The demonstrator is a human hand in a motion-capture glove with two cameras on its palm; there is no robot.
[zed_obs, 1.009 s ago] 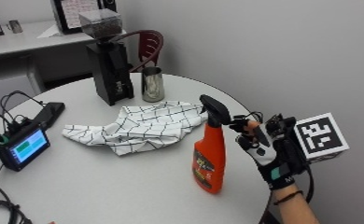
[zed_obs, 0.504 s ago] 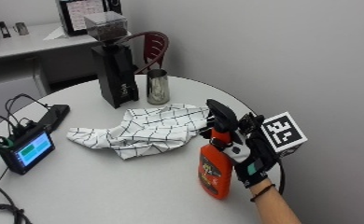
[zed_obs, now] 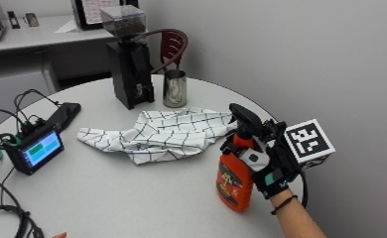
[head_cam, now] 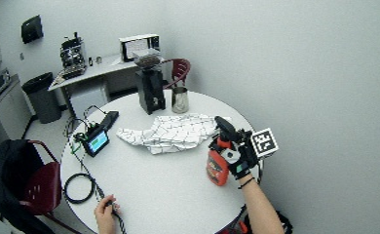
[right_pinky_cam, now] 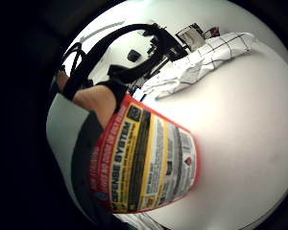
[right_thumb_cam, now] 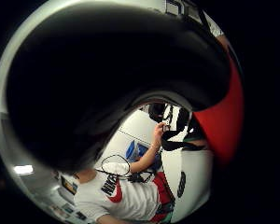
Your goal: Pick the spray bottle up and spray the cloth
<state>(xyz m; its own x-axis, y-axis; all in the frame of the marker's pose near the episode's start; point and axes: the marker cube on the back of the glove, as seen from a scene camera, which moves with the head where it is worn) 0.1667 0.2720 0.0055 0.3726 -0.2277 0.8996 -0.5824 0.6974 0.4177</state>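
Now the gloved right hand [zed_obs: 271, 161] has its fingers wrapped round the orange spray bottle's [zed_obs: 235, 179] neck, nozzle aimed toward the checked cloth [zed_obs: 159, 134] beside it.

On the round white table [zed_obs: 114, 198] there is one orange spray bottle [zed_obs: 234, 181], one checked cloth [zed_obs: 161, 134], one black coffee grinder [zed_obs: 129, 59], one metal cup [zed_obs: 174, 88] and one small screen [zed_obs: 35, 149]. Two red chairs show in the wide view, one [head_cam: 180, 68] at upper centre and one [head_cam: 37, 187] at lower left. Two hands are in view: one gloved right hand [zed_obs: 273, 161] and one bare hand [head_cam: 104, 210].
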